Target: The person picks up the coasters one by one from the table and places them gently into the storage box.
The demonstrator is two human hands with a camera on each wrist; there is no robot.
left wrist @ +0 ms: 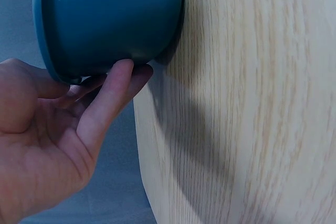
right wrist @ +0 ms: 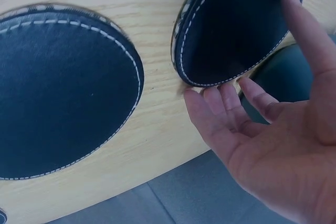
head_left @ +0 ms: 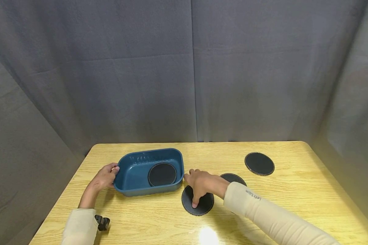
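Note:
A blue tub stands on the wooden table with one round black coaster lying inside it. My left hand grips the tub's left end. In the left wrist view the fingers lie along the tub wall under the rim, with the thumb on the rim side. My right hand rests with straight fingers on a black coaster just right of the tub. In the right wrist view its fingertips touch that coaster's stitched edge.
A second loose coaster lies partly hidden behind my right wrist and shows large in the right wrist view. A third coaster lies farther right. Grey curtains close off the back and sides. A small black clip sits at my left sleeve.

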